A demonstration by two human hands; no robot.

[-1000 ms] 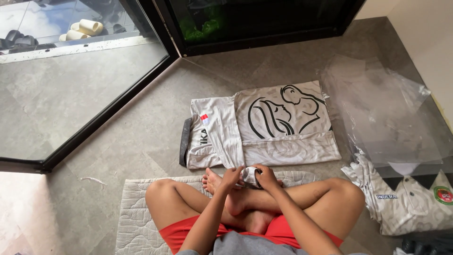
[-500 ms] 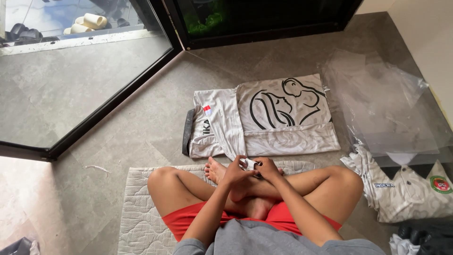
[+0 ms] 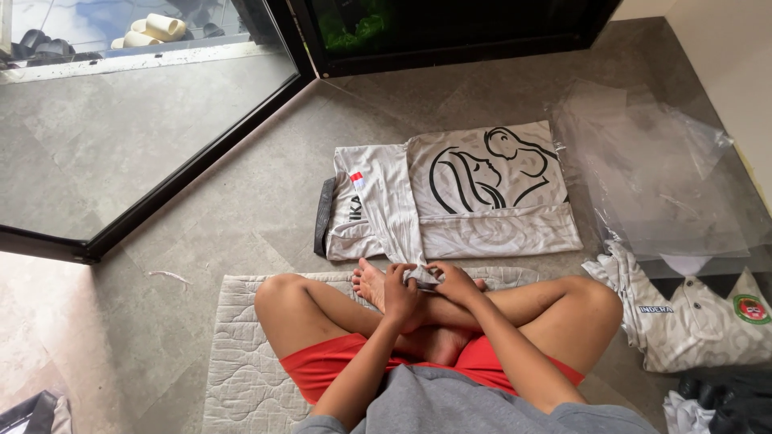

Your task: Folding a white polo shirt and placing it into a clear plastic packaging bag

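Both sets of fingers are curled in and pinching the near end of the grey shirt's sleeve strip: the left hand [image 3: 400, 291] grips it from the left with the thumb on top, and the right hand [image 3: 455, 281] pinches it from the right, the two hands almost touching over the crossed ankles. The fold of cloth between them is small and partly hidden, so I cannot tell how many layers are caught.

To handle this well, I would say the pinch should stay on the hem's edge, both hands level, so the cloth draws flat rather than twisting; this fabric looks thin and slippery, and would likely slide out of a loose grip.

The grey shirt [image 3: 482, 201] lies flat on the floor just beyond the feet, already folded into a rectangle, with a bold black line drawing on its chest panel and a faint swirl pattern through the cloth. A dark collar edge shows at its left side.

The person sits cross-legged on a pale quilted mat [image 3: 241, 354], soft and stitched in curves. To the right, crinkled clear plastic bags [image 3: 651, 177] lie glossy on the matte grey stone tiles [image 3: 241, 217], and nearer, a white collared shirt [image 3: 700, 321] lies rumpled. Far left, a black-framed glass door [image 3: 161, 193] stands.
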